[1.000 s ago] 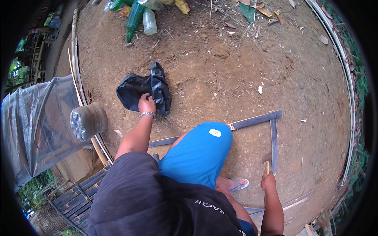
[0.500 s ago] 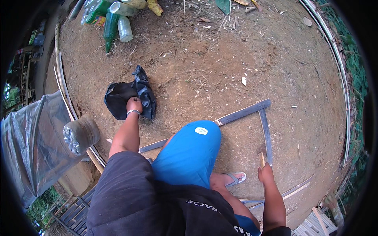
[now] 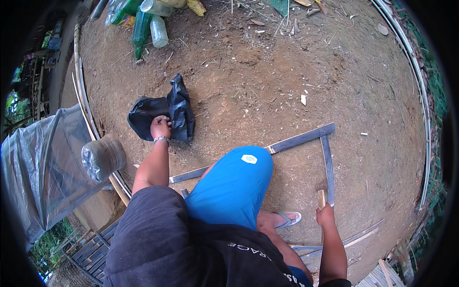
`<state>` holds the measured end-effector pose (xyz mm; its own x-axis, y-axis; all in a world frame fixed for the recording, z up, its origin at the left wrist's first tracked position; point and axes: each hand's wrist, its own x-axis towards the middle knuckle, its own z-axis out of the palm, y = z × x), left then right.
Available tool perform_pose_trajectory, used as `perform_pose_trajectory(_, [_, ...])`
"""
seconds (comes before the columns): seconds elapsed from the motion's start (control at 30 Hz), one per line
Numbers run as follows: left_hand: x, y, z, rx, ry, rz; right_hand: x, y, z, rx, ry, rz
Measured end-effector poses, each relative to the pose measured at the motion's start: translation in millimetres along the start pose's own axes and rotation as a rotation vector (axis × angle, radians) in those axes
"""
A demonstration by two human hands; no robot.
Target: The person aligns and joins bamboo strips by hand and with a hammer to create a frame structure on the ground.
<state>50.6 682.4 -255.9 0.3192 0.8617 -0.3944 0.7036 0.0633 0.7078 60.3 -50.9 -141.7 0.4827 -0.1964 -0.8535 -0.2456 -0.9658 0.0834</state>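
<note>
My left hand is over the mouth of a crumpled black plastic bag lying on the dirt. Its fingers are curled together, and whatever they pinch is too small or hidden to make out. Down at the right, my right hand grips the wooden handle of a hammer; its dark head is hard to see against the soil. Beside it runs a dark wooden frame of narrow strips, joined at a corner. My blue-clad knee covers part of the long strip.
Green and clear bottles lie at the far left. A big plastic jug stands near clear sheeting on the left. Loose wooden strips lie beyond my right forearm. My sandalled foot rests inside the frame.
My left hand has drawn back slightly from the bag's opening, and more of its curled fingers shows. The right hand keeps its hold on the hammer. The whole view has shifted slightly.
</note>
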Motion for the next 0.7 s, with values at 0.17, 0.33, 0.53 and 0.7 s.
perform_pose_trajectory(0.17, [9.4,6.7,-7.0,-0.258,-0.048,-0.112,2.6,4.2,2.4,-0.003,0.002,-0.024])
perform_pose_trajectory(0.33, [-2.6,38.9,3.1,-0.156,-0.017,0.070,-2.1,15.4,6.5,0.001,0.021,-0.038])
perform_pose_trajectory(0.53, [-65.4,109.9,64.7,-0.235,-0.259,0.304,-2.5,1.2,-3.0,0.074,-0.039,0.053])
perform_pose_trajectory(0.7, [-179.5,163.4,180.3,-0.272,-0.795,0.339,-10.1,5.1,21.2,0.214,0.000,0.080])
